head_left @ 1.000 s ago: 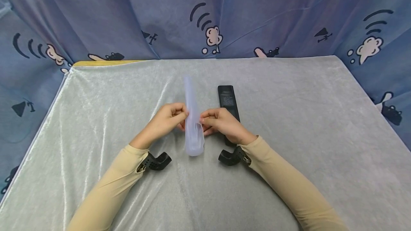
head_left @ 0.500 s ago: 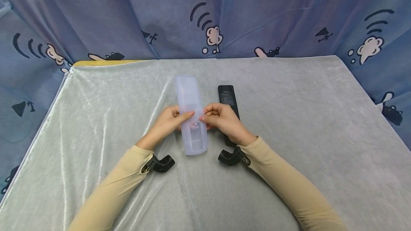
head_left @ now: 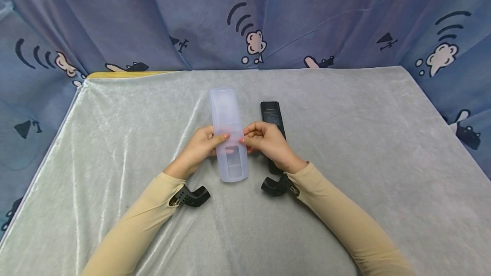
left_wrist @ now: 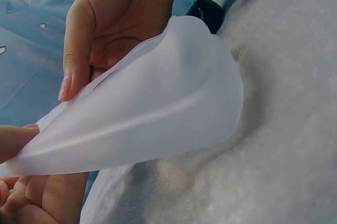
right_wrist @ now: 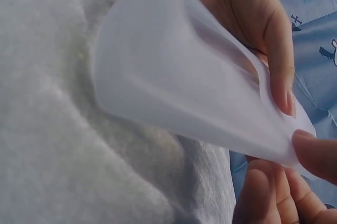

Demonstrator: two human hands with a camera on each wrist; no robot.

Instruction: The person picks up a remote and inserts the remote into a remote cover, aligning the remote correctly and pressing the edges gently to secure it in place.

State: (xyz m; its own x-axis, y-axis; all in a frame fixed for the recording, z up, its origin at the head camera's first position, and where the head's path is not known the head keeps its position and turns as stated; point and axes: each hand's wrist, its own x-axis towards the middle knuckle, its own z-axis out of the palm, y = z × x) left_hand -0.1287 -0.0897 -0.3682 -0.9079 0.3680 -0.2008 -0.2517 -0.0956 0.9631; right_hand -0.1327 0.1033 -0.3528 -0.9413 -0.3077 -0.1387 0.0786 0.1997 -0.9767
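Left hand point(head_left: 199, 144) and right hand point(head_left: 268, 142) each pinch a soft, translucent whitish plastic sleeve point(head_left: 227, 116), left of the black oblong remote point(head_left: 272, 116). Looks like sleeve prep; next probably calls for freeing one hand.

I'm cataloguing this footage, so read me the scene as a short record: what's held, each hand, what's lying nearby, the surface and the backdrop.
Held item: translucent cover, with a cutout window near the end toward the person
Left hand: grips the cover's left edge
Right hand: pinches the cover's right edge
Nearby: black handheld device, lying to the right of the cover, partly hidden by the right hand; its print is too small to read
Surface: pale grey cloth
Backdrop: blue curtain with a cartoon print
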